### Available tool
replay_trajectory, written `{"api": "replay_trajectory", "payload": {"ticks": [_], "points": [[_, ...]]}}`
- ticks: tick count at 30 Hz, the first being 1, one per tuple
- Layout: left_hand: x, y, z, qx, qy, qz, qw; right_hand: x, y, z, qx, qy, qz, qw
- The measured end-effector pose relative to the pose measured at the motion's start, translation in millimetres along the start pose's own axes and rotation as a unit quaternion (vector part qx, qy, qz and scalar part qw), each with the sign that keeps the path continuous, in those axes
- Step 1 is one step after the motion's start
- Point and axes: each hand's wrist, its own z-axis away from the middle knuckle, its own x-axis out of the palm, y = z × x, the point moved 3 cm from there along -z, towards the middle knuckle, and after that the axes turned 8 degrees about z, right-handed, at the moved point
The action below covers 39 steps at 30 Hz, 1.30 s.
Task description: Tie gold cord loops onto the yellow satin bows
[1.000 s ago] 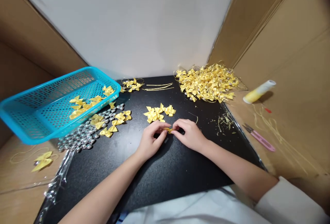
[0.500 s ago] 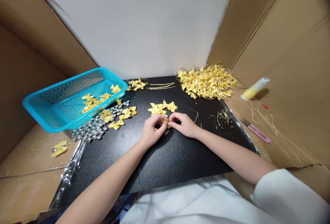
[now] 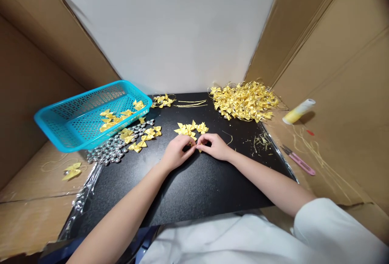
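My left hand [image 3: 179,152] and my right hand [image 3: 215,147] meet over the middle of the black tabletop, thumbs and forefingers pinched together. A small yellow ribbon bow [image 3: 200,150] shows partly at the right fingertips; most of it is hidden by the fingers. Just beyond my hands lies a small cluster of yellow bows [image 3: 190,128]. To the left, more loose bows [image 3: 148,134] rest beside a heap of silver beads [image 3: 109,150].
A blue basket [image 3: 60,144] with bows stands at the left. At the back are cord lengths [image 3: 191,104] and a large pile of bows with cords [image 3: 243,102]. Pink thread snips [image 3: 300,162], a cord tube [image 3: 299,111] and loose cords [image 3: 325,162] lie on the right; clippings [image 3: 261,141] nearby.
The view has shifted slightly. My fingertips have come closer together around the small yellow bow, and less of it shows between them.
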Motion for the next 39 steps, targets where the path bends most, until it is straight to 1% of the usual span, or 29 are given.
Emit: {"api": "replay_trajectory", "payload": {"ticks": [6,9,13,17,19,22,24,27,30,32,34,39], "points": [[-0.7,-3,-3,0.010,-0.030,-0.029,0.999,-2,1,-1,-0.014,0.024,0.022,0.999],[1.0,-5,-5,0.006,-0.041,-0.043,0.998,-2,1,0,-0.028,0.041,0.045,0.998],[3.4,-6,-5,-0.005,-0.062,-0.050,0.997,-2,-1,3,-0.051,0.047,0.075,0.995],[4.2,-3,-2,-0.013,-0.085,-0.052,0.995,-1,-6,7,-0.071,0.035,0.100,0.992],[5.1,-1,0,-0.011,-0.100,-0.050,0.994,-1,-9,10,-0.077,0.020,0.135,0.988],[6.6,3,3,-0.018,-0.118,-0.020,0.993,-1,-13,14,-0.074,-0.002,0.198,0.977],[7.3,4,5,-0.032,-0.127,0.013,0.991,-2,-15,16,-0.076,-0.018,0.212,0.974],[7.8,8,5,-0.056,-0.145,0.068,0.986,-1,-16,19,-0.101,-0.067,0.177,0.977],[8.3,15,5,-0.073,-0.170,0.144,0.972,-2,-16,21,-0.108,-0.102,0.092,0.985],[8.4,20,5,-0.085,-0.183,0.189,0.961,-2,-16,23,-0.097,-0.109,0.037,0.989],[8.6,23,6,-0.097,-0.193,0.213,0.953,-2,-17,24,-0.090,-0.113,0.002,0.989],[9.6,23,7,-0.105,-0.223,0.220,0.944,-1,-19,27,-0.100,-0.117,-0.009,0.988]]}}
